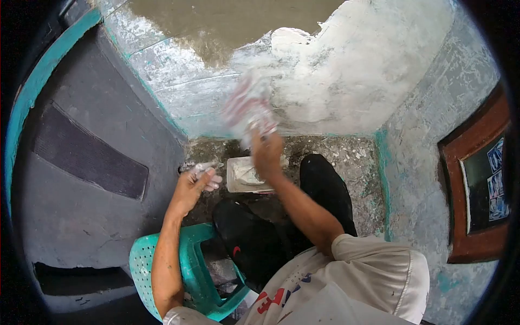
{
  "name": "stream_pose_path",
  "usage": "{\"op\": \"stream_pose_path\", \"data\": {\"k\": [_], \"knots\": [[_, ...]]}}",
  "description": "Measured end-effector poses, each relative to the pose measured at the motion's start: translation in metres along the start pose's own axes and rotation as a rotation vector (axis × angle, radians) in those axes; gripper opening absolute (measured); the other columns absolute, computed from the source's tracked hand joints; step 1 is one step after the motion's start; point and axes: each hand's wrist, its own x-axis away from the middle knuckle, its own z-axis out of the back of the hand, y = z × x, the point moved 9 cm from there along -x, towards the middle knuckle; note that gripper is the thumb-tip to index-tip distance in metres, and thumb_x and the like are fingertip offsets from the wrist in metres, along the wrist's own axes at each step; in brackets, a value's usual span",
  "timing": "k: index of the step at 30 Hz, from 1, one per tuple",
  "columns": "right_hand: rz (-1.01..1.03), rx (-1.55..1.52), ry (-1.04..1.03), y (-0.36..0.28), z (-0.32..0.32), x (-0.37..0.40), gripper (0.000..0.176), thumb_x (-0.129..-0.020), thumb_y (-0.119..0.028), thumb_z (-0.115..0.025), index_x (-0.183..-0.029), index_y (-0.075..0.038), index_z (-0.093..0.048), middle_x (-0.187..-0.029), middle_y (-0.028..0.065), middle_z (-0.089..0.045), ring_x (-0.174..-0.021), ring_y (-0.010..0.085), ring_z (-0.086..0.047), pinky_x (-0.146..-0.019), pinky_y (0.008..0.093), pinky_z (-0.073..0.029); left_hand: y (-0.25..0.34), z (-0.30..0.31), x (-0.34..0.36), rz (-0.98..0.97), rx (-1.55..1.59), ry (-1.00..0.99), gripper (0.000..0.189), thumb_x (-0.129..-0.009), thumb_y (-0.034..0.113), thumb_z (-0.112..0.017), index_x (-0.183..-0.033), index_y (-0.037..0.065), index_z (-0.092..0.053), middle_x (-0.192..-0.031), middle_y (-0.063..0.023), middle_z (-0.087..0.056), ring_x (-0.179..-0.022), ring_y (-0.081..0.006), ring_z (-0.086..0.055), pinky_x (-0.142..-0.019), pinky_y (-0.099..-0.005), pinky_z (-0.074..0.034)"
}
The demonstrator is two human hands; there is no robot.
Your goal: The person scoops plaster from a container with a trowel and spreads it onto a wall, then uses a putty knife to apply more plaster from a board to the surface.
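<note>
The right hand point(268, 153) is positioned in front of the back wall point(325, 103), over the far right part of a tub point(236, 188). Its fingers are closed around a bag point(246, 105). The bag is white with red areas, blurred, and extends from the grip up and to the left across the lower part of the wall. The exact placement of each finger on the bag cannot be determined because of the blur.

The left hand point(193, 187) is located to the left of the tub, near the dark side panel point(103, 103). Its fingers are partly curled and carry white residue. A small whitish piece point(203, 166) shows at the fingertips; whether the fingers grip it or only touch it cannot be determined.

The tub is shallow and rectangular and contains a white paste point(249, 175). It sits on the rough, stained ground point(357, 168), beyond the knees of the person's black trousers point(252, 238).

The back wall has a gray-brown patch at the top and a white coating at center and right. A green plastic chair point(142, 257) with round holes stands at lower left, partly behind the left forearm. A brown wooden frame point(449, 162) with a glass pane is fitted in the right wall point(411, 179).
</note>
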Motion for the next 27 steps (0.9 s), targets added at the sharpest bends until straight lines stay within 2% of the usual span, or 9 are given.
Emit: {"op": "stream_pose_path", "data": {"k": [1, 3, 5, 9, 11, 15, 17, 22, 27], "knots": [[0.324, 0.16, 0.035, -0.021, 0.02, -0.023, 0.018, -0.1, -0.009, -0.064, -0.113, 0.003, -0.065, -0.101, 0.0112, -0.066, -0.089, 0.0195, -0.062, -0.074, 0.0374, -0.051, -0.001, 0.0, 0.001, 0.026, -0.191, 0.006, 0.033, -0.105, 0.021, -0.064, -0.128, -0.002, -0.066, -0.1, -0.0093, -0.075, -0.089, -0.0138, -0.07, -0.081, -0.0317, -0.057], [0.55, 0.532, 0.089, -0.041, 0.052, -0.064, 0.025, -0.097, -0.007, -0.063, -0.119, 0.005, -0.063, -0.112, 0.0199, -0.062, -0.099, 0.0304, -0.063, -0.077, 0.0414, -0.052, 0.001, 0.001, 0.002, 0.019, -0.35, -0.001, 0.033, -0.106, 0.021, -0.064, -0.129, -0.002, -0.066, -0.1, -0.0089, -0.075, -0.088, -0.0132, -0.069, -0.08, -0.0309, -0.056], [0.607, 0.791, 0.246, -0.044, 0.075, -0.1, 0.036, -0.09, -0.005, -0.069, -0.125, 0.004, -0.062, -0.122, 0.0205, -0.059, -0.109, 0.0364, -0.061, -0.081, 0.043, -0.054, -0.008, 0.006, -0.004, 0.007, -0.449, 0.007, 0.032, -0.105, 0.02, -0.064, -0.128, -0.003, -0.066, -0.099, -0.008, -0.074, -0.087, -0.0132, -0.068, -0.077, -0.0309, -0.055], [0.782, 0.943, 0.263, -0.059, 0.06, -0.131, 0.058, -0.076, -0.002, -0.078, -0.131, 0.0, -0.063, -0.121, 0.0164, -0.063, -0.1, 0.0334, -0.062, -0.08, 0.0435, -0.057, -0.003, 0.011, -0.005, -0.03, -0.459, 0.029, 0.031, -0.103, 0.021, -0.067, -0.122, -0.004, -0.067, -0.095, -0.0092, -0.074, -0.083, -0.0132, -0.067, -0.074, -0.0322, -0.055], [0.827, 0.99, 0.28, -0.056, 0.052, -0.14, 0.062, -0.074, -0.002, -0.079, -0.134, -0.001, -0.062, -0.122, 0.0162, -0.063, -0.099, 0.0325, -0.061, -0.079, 0.0423, -0.057, -0.001, 0.017, -0.003, 0.005, -0.692, 0.042, 0.029, -0.101, 0.022, -0.069, -0.115, -0.004, -0.069, -0.089, -0.0107, -0.074, -0.078, -0.0134, -0.066, -0.071, -0.0337, -0.054], [0.86, 1.071, 0.275, -0.046, 0.033, -0.152, 0.075, -0.07, -0.005, -0.082, -0.142, -0.005, -0.059, -0.126, 0.0141, -0.064, -0.1, 0.0316, -0.061, -0.081, 0.0405, -0.055, 0.004, 0.022, -0.002, -0.021, -0.671, 0.07, 0.029, -0.101, 0.023, -0.07, -0.11, -0.004, -0.069, -0.084, -0.0117, -0.073, -0.073, -0.014, -0.065, -0.069, -0.0344, -0.052], [0.85, 1.102, 0.253, -0.039, 0.017, -0.157, 0.079, -0.07, -0.008, -0.084, -0.144, -0.006, -0.058, -0.128, 0.0126, -0.063, -0.101, 0.0319, -0.061, -0.083, 0.0405, -0.055, 0.006, 0.025, -0.003, -0.004, -0.665, 0.07, 0.039, -0.098, 0.032, -0.072, -0.113, -0.005, -0.07, -0.083, -0.0194, -0.072, -0.074, -0.0278, -0.067, -0.075, -0.0431, -0.052], [0.845, 1.169, 0.26, -0.017, -0.01, -0.162, 0.075, -0.073, -0.013, -0.082, -0.144, -0.003, -0.057, -0.12, 0.0103, -0.062, -0.094, 0.0293, -0.059, -0.076, 0.0399, -0.052, 0.003, 0.027, -0.005, 0.01, -0.648, 0.067, 0.036, -0.099, 0.03, -0.072, -0.11, -0.004, -0.07, -0.082, -0.0191, -0.071, -0.074, -0.0277, -0.066, -0.075, -0.0433, -0.052], [0.868, 1.073, 0.12, -0.002, -0.04, -0.141, 0.064, -0.08, -0.011, -0.068, -0.141, 0.004, -0.057, -0.113, 0.0102, -0.062, -0.089, 0.0284, -0.058, -0.072, 0.0402, -0.051, -0.003, 0.031, -0.006, 0.005, -0.652, 0.076, 0.032, -0.098, 0.028, -0.072, -0.108, -0.003, -0.071, -0.079, -0.0173, -0.07, -0.07, -0.0243, -0.063, -0.072, -0.042, -0.051]]}}
